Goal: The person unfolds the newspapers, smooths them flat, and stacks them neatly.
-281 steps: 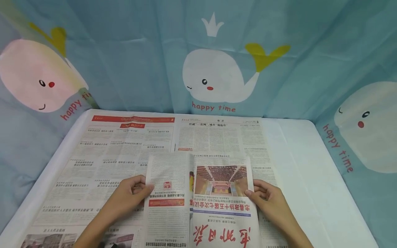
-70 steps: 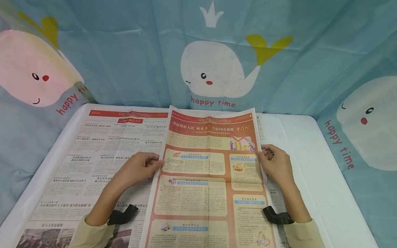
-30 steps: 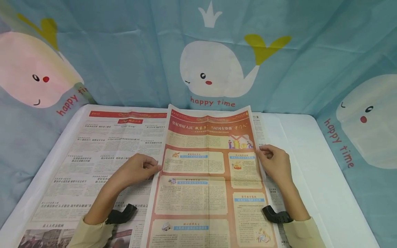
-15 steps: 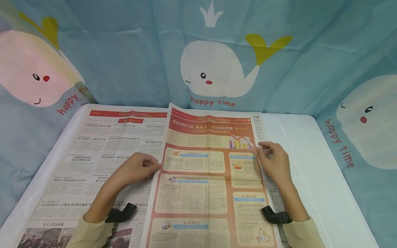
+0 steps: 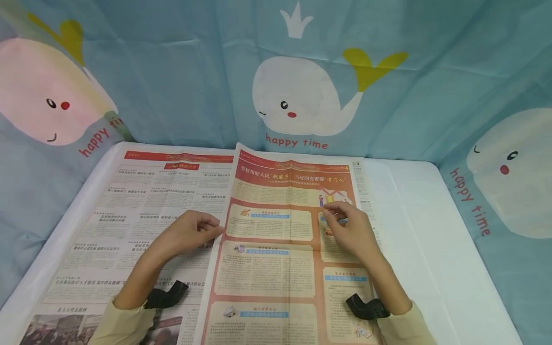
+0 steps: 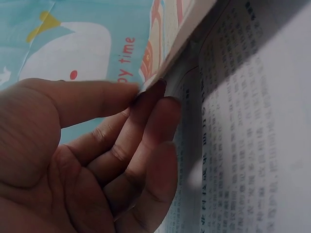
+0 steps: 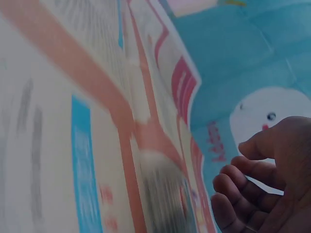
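A newspaper [image 5: 269, 268] with an orange-red printed page lies lengthwise over the middle, its vertical crease visible in the head view. My left hand [image 5: 187, 235] pinches its left edge; in the left wrist view, the thumb of that hand [image 6: 97, 141] presses the paper edge [image 6: 167, 53] against the fingers. Over the page's right half hovers my right hand [image 5: 351, 230], off the right edge. From the right wrist view, the same hand [image 7: 274, 179] has loosely bent fingers holding nothing, apart from the newspaper [image 7: 73, 145].
Under the orange-red page, another newspaper sheet [image 5: 108, 235] lies spread on the white table [image 5: 414, 230]. A blue curtain [image 5: 181, 96] with whale prints surrounds the back and sides. Black wrist cameras [image 5: 166, 294] sit at both sleeves.
Earlier, both hands held a smaller folded newspaper, which then opened out to the long orange-red page. Just now my right hand left the right edge and moved left over the page; my left stayed.
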`<state>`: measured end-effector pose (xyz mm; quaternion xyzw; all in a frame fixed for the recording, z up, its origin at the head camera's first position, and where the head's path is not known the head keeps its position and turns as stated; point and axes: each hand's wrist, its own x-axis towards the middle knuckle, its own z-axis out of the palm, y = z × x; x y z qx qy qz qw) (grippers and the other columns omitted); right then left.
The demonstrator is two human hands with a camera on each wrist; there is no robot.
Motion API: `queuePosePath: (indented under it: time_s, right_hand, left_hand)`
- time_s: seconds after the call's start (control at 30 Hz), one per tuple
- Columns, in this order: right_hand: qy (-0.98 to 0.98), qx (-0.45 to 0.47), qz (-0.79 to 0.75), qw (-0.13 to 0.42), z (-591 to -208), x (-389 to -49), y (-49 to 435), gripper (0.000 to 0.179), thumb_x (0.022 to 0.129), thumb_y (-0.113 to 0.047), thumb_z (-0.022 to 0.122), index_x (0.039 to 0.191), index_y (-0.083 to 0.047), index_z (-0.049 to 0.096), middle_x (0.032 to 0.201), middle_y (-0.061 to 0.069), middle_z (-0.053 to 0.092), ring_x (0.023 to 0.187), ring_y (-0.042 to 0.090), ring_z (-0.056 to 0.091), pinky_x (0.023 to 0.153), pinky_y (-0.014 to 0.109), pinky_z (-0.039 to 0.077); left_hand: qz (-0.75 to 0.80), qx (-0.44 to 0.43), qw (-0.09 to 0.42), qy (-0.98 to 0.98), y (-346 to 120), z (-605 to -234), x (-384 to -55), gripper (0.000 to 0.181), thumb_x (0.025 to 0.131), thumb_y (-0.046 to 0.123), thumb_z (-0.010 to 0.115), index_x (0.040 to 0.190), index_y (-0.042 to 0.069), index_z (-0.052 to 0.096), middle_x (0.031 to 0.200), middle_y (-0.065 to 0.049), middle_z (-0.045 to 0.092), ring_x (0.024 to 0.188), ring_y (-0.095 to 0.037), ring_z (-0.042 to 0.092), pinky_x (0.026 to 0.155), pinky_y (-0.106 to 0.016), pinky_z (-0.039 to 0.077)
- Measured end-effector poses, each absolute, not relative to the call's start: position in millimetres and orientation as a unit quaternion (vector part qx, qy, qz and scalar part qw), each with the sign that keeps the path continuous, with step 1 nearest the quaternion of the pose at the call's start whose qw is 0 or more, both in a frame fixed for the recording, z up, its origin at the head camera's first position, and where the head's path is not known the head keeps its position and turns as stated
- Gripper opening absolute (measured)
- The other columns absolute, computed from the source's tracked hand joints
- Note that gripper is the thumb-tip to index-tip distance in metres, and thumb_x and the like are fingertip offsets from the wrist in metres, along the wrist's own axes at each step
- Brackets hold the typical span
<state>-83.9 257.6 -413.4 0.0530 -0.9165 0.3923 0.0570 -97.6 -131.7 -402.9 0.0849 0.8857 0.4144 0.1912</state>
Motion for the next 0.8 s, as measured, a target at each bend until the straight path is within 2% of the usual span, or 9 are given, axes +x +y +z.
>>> queuePosePath:
  time_s: [0.2,0.43,0.6,0.8]
  right_hand:
    - [-0.899,0.107,0.424,0.011,-407,-82,220,0.025,0.103,-0.020,0.070,0.124,-0.007,0.076,0.100,0.003,0.077,0.088,0.013,0.069,0.077,0.026,0.058]
    - [-0.882,0.150,0.446,-0.023,-404,-80,176,0.024,0.103,-0.020,0.070,0.122,-0.007,0.076,0.101,0.000,0.076,0.088,0.010,0.068,0.079,0.025,0.058]
    - [-0.882,0.169,0.438,-0.047,-404,-80,147,0.025,0.102,-0.023,0.070,0.122,-0.008,0.077,0.099,-0.001,0.078,0.086,0.009,0.069,0.079,0.025,0.058]
    - [-0.879,0.179,0.435,-0.071,-410,-81,123,0.028,0.103,-0.026,0.068,0.124,-0.007,0.076,0.098,-0.001,0.078,0.084,0.006,0.069,0.078,0.025,0.057]
  left_hand:
    - [0.423,0.081,0.199,0.880,-130,-403,-98,0.030,0.104,0.023,0.068,0.116,-0.003,0.076,0.085,-0.007,0.074,0.068,-0.015,0.059,0.057,-0.026,0.046]
    - [0.418,0.084,0.194,0.883,-129,-405,-99,0.027,0.103,0.022,0.069,0.112,-0.002,0.078,0.088,-0.007,0.077,0.071,-0.016,0.065,0.061,-0.026,0.051]
    - [0.420,0.080,0.191,0.884,-128,-407,-100,0.028,0.102,0.024,0.071,0.111,-0.002,0.079,0.083,-0.006,0.079,0.068,-0.016,0.068,0.059,-0.027,0.052]
    - [0.416,0.081,0.174,0.889,-126,-408,-100,0.027,0.100,0.030,0.074,0.103,0.005,0.082,0.069,-0.001,0.073,0.062,-0.014,0.061,0.055,-0.026,0.045]
